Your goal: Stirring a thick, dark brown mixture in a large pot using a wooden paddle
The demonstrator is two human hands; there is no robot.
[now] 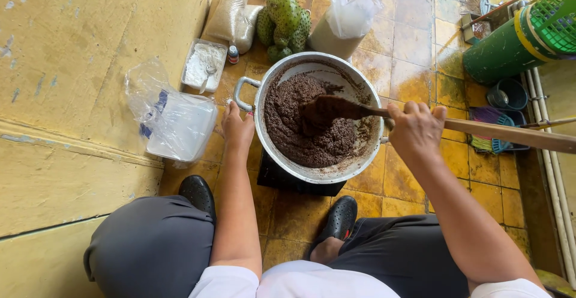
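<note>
A wide metal pot (262,97) stands on a dark low stove (282,181) on the tiled floor, holding a thick brown mash (288,127). My right hand (415,129) grips the long wooden paddle (498,132), whose blade is sunk in the mash. My left hand (238,129) rests against the pot's left rim, just below its side handle, fingers curled on the edge. My knees in grey trousers and black shoes frame the stove.
Left of the pot lie a clear plastic bag with a white container (180,124) and a tray of white powder with a spoon (204,64). Behind it: green spiky fruits (284,19), sacks, a bagged jug (342,28). A yellow wall runs left; green bins (522,34) stand right.
</note>
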